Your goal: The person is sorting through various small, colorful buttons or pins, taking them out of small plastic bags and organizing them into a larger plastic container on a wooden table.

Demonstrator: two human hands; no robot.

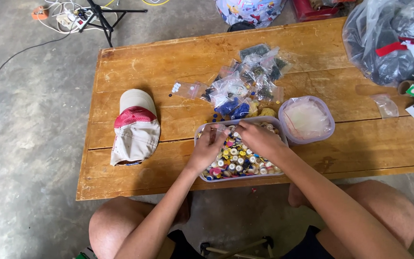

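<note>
Knees under near edge of surface [120,187] | left hand [208,149] and right hand [259,139] over button tub [206,176] at near edge, fingers pinched together, held item too small to tell | lid [306,120] set aside right, bags [245,86] behind within reach | cap [135,127] left

Yellow, white, blue and pink buttons [238,160] fill a pale lilac tub [201,132] on an orange-brown wooden counter [168,62], left of it a cream-and-red cap [135,127].
</note>
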